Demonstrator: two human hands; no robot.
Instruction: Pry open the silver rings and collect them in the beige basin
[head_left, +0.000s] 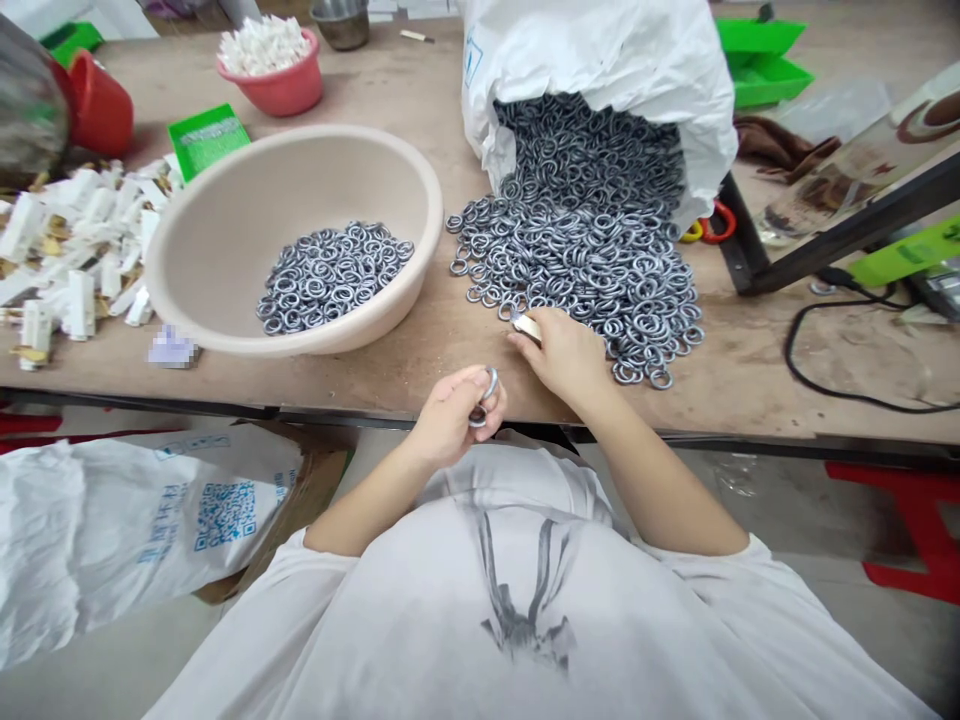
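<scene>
My left hand (456,412) is closed around a couple of shiny grey rings (491,383), just in front of the table edge. In my right hand (568,358) is a small pale-handled tool (526,326), its tip touching the near edge of a heap of loose grey rings (577,255). What kind of tool it is cannot be made out. The heap spills from the mouth of a white sack (600,50) lying on its side. Left of my hands, a wide beige basin (202,240) has many of the same rings in its bottom.
White plastic pieces (82,300) are piled at the left. Behind the basin are a green tray (210,140) and a pink bowl (289,85) of white parts. On the right stand a dark metal frame (817,235) and a black cable (795,350). A printed sack (150,510) lies below the table.
</scene>
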